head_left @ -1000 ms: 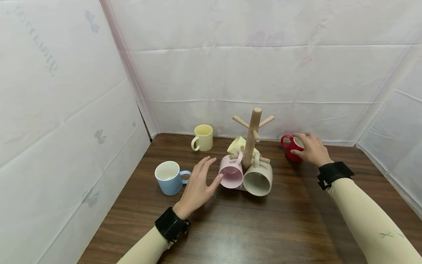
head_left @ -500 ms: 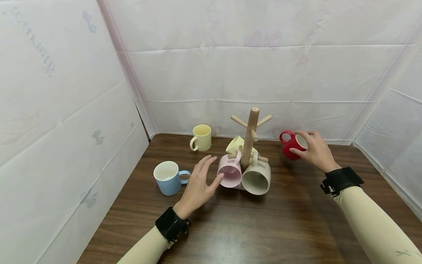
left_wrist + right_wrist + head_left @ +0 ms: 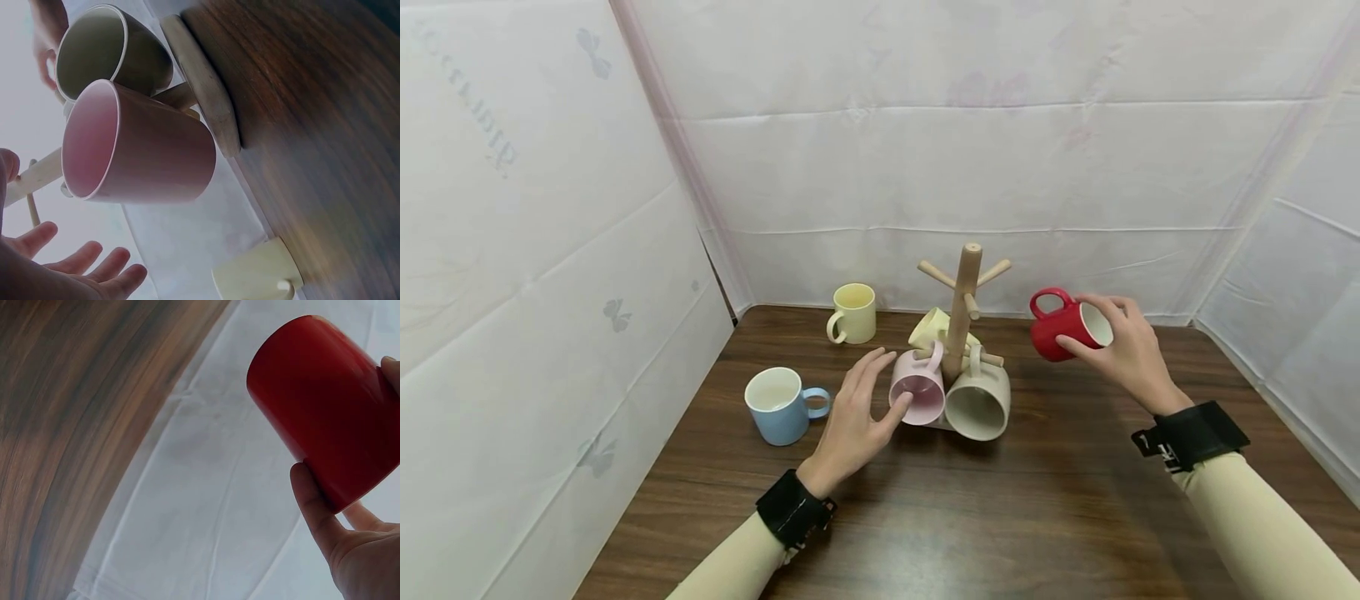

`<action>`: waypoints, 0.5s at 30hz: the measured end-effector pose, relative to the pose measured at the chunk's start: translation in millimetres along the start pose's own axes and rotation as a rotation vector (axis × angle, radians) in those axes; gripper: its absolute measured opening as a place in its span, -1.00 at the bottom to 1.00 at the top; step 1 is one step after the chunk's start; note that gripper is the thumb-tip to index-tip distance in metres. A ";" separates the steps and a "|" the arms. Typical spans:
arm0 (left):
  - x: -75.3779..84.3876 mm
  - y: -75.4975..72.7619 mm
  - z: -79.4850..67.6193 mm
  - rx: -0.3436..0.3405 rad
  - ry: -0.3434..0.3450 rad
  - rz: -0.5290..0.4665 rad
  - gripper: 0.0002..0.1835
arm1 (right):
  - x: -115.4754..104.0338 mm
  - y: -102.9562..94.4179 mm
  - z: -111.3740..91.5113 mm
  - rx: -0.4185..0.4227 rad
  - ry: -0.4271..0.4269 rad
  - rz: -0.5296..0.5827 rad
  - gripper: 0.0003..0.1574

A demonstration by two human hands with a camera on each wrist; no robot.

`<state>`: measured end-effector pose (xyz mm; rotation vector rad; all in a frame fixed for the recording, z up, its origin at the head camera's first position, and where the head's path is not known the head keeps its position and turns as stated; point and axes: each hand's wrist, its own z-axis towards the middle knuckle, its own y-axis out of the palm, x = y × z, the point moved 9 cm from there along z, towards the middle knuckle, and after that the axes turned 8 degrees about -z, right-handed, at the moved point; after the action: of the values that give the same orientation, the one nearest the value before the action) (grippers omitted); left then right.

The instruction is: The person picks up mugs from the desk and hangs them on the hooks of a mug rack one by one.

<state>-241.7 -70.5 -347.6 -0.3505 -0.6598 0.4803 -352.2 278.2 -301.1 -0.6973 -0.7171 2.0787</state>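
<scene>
My right hand (image 3: 1131, 354) grips a red mug (image 3: 1055, 332) near its rim, thumb on one side and fingers on the other. The mug is tilted, its white inside facing right and its handle up to the left; in the right wrist view the red mug (image 3: 325, 406) shows clear of the table. My left hand (image 3: 856, 419) has its fingers spread and holds nothing, close beside a pink mug (image 3: 917, 387). That mug hangs by its handle on a wooden mug tree (image 3: 962, 312), next to a hanging grey-beige mug (image 3: 981, 404). A tipped yellow mug (image 3: 929, 328) shows behind them.
A light blue mug (image 3: 781, 412) stands upright left of my left hand. Farther back stands another yellow mug (image 3: 855, 315). Bare upper pegs (image 3: 995, 272) stick out from the tree. White sheeting (image 3: 880, 175) hangs behind the brown wooden table (image 3: 985, 517).
The right hand has lifted the red mug off the table and tilted it, its rim turning to the right. The left hand has stayed nearly still.
</scene>
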 end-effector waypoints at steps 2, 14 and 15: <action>1.3 0.7 0.6 0.004 0.012 -0.004 -0.39 | -6.1 -6.1 -1.6 0.025 -0.008 0.012 -0.11; 14.4 5.2 7.8 0.020 0.061 -0.042 -0.40 | -36.0 -30.5 -13.0 0.110 -0.035 0.041 -0.06; 15.7 5.5 8.3 0.021 0.064 -0.047 -0.40 | -37.4 -31.9 -14.0 0.112 -0.031 0.041 -0.06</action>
<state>-238.1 -56.3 -336.2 -0.3285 -0.5990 0.4292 -306.9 267.0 -280.2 -0.6234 -0.6030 2.1537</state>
